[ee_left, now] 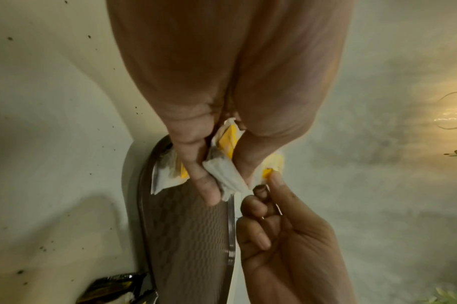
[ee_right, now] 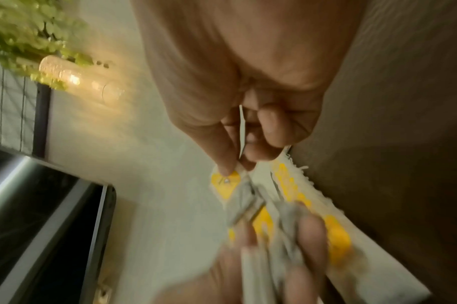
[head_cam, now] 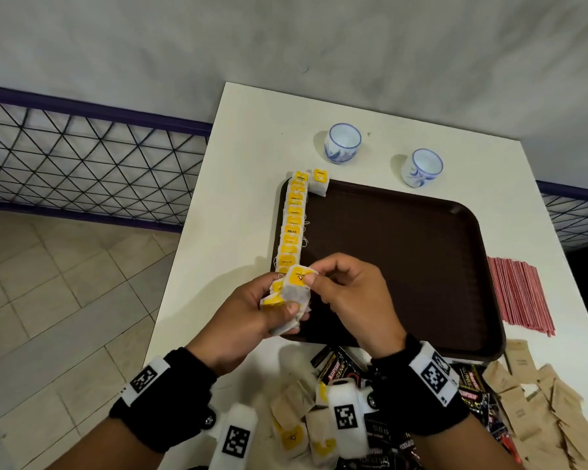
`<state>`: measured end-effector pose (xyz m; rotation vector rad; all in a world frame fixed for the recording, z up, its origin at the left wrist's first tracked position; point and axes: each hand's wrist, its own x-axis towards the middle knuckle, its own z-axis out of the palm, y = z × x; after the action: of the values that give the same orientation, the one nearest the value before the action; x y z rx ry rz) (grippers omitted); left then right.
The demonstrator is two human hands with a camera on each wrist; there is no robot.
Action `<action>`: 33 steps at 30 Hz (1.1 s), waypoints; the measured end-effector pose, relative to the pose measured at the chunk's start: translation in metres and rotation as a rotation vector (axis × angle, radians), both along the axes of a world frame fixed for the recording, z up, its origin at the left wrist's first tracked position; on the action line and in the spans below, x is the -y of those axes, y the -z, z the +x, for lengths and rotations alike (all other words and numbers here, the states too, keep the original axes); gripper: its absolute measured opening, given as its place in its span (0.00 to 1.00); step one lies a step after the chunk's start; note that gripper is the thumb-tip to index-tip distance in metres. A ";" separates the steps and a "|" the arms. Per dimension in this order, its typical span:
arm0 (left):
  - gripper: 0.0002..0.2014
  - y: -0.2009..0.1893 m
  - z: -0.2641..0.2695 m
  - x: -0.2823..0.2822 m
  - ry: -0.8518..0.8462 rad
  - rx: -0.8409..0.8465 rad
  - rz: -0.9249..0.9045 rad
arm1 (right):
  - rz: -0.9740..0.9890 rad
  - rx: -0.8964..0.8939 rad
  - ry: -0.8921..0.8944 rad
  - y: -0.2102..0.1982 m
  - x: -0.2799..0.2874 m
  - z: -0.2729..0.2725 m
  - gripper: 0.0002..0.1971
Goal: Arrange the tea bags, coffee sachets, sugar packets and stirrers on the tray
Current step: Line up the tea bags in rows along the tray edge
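L hand (head_cam: 248, 313) grips tea-bag stack (head_cam: 287, 300); R hand (head_cam: 345, 290) pinches top bag (head_cam: 299, 276), apparently lifting. Tray (head_cam: 404, 252) at 12 o'clock.

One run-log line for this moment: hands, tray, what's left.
left hand: holds tea bag stack | right hand: pinches top bag | tray: tea bag row along left edge | stirrers, sugar packets: off tray

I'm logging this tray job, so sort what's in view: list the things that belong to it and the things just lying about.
Part of the job:
tray
row of tea bags along its left edge
tea bag bundle in the left hand
right hand pinching the top bag
coffee sachets
sugar packets
stirrers

Lying about:
two cups
table
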<state>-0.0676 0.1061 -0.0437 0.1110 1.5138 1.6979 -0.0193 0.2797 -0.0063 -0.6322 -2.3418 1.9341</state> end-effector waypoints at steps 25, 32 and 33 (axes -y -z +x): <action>0.16 0.002 -0.026 0.015 -0.103 0.130 0.022 | -0.026 0.232 0.131 0.030 -0.110 -0.167 0.06; 0.16 0.011 -0.030 0.019 -0.104 0.184 0.004 | 0.104 0.258 0.158 0.052 -0.095 -0.176 0.06; 0.16 0.011 -0.030 0.018 -0.105 0.185 -0.001 | 0.146 0.255 0.162 0.053 -0.095 -0.176 0.06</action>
<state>-0.0973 0.0877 -0.0545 -0.1258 1.4033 1.7383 -0.1957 0.3751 -0.0594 -1.0744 -2.4538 1.6844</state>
